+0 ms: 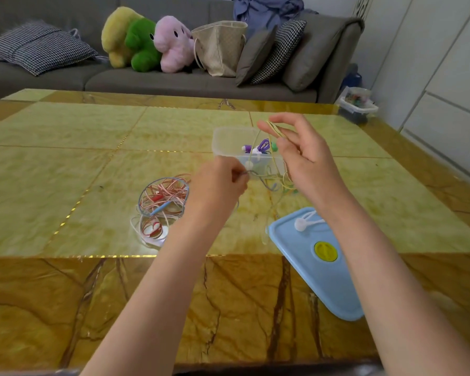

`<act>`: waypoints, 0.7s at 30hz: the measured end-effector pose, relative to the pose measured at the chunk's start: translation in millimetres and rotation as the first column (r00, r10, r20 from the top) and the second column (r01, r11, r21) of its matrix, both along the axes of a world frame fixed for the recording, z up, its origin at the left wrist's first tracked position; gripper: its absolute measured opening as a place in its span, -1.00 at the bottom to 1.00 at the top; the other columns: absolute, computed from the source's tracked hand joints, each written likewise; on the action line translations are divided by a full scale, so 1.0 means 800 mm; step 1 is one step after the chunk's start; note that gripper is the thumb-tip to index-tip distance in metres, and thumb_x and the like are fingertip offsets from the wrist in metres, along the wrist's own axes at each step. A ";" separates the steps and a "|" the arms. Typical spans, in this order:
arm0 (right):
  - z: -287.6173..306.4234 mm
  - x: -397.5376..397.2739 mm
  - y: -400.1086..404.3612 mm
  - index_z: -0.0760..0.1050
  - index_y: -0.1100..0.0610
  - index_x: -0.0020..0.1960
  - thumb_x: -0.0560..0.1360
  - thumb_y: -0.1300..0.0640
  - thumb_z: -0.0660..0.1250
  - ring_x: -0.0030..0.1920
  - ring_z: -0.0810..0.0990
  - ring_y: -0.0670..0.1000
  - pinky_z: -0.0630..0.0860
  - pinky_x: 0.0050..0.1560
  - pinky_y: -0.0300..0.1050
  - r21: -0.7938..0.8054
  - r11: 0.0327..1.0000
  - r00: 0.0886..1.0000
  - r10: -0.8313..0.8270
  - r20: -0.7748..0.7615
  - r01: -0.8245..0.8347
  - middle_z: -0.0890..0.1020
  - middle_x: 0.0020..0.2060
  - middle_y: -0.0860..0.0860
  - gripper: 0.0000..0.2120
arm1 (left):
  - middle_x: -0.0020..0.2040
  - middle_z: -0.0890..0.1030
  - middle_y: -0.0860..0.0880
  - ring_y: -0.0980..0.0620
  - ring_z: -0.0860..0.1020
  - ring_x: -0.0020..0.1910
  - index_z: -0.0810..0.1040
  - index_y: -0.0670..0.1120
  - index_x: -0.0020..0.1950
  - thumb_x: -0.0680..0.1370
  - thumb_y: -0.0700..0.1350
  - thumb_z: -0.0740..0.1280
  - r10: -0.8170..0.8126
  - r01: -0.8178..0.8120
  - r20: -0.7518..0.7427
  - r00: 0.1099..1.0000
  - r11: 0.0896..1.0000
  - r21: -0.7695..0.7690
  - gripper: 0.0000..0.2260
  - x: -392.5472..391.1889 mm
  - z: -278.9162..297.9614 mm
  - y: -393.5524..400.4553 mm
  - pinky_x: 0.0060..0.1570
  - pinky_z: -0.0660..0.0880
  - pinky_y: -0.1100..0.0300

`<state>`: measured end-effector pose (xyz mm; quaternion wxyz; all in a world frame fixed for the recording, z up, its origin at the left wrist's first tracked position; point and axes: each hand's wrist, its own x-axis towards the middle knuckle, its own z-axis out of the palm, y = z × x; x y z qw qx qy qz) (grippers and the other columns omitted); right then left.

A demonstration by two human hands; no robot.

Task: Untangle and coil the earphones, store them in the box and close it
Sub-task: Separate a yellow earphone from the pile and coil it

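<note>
I note my right hand point(300, 156) wound with thin, limp yellow earphone cord point(276, 130), left hand point(223, 180) pinching its slack below; light, snag-prone.

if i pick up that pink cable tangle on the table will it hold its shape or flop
The pink tangle probably flops: its thin loops lie loose and uneven. It looks light. Strands cross, so lifting one loop likely drags the rest and may snag.
</note>
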<state>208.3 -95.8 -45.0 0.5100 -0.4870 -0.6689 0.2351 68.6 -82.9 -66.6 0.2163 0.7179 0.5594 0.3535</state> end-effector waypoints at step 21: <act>-0.003 0.014 0.003 0.43 0.08 0.15 0.60 0.32 0.07 -0.55 0.32 -0.11 0.21 -0.59 -0.32 -0.238 0.970 0.949 -0.026 -0.314 -0.052 0.62 0.13 -0.10 -0.74 | -0.31 0.59 -0.09 -0.05 0.51 -0.27 0.59 -0.12 -0.26 0.57 -0.18 0.21 0.197 -0.156 0.320 0.927 0.976 -0.150 -0.75 -0.040 0.007 0.026 -0.14 0.51 0.12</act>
